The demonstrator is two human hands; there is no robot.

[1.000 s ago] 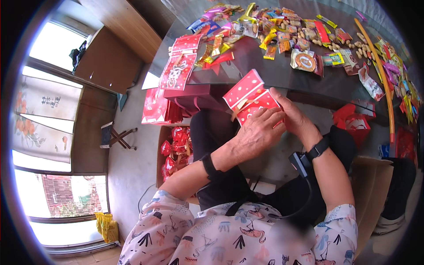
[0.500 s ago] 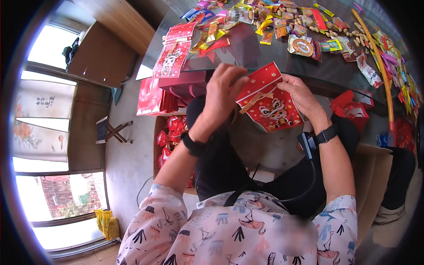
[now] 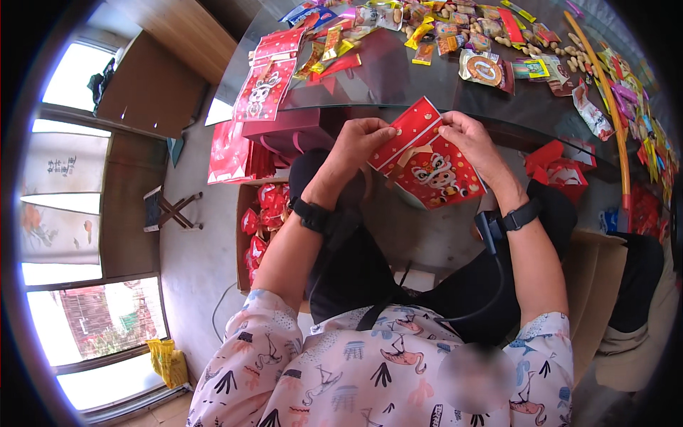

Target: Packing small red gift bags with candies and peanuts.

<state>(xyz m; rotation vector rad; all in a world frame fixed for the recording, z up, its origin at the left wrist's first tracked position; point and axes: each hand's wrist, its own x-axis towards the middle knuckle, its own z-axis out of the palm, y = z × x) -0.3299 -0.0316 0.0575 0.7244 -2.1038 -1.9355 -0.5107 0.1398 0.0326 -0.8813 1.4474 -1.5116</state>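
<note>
A red paper gift bag (image 3: 435, 174) printed with a cartoon lion, with a gold bow and a white line below its top flap, hangs tilted above my lap. My left hand (image 3: 358, 144) pinches the left side of its flap between thumb and fingers. On the upper right edge of the same bag, my right hand (image 3: 467, 139) has its thumb and fingers closed. The bag looks flat; whether anything is inside cannot be seen. Another such bag (image 3: 262, 89) lies flat on the glass table (image 3: 384, 78) at the left.
Wrapped sweets (image 3: 487, 70) and peanuts cover the table's far side, with a wooden stick (image 3: 617, 121) at the right. Below the left edge stand a dark red box (image 3: 284, 132) and a carton of filled red bags (image 3: 274, 203). A folding stool (image 3: 171, 210) stands on the floor.
My left hand has come down from above the bag and now grips its flap. My right hand has shifted slightly left along the edge. The view has shifted a little.
</note>
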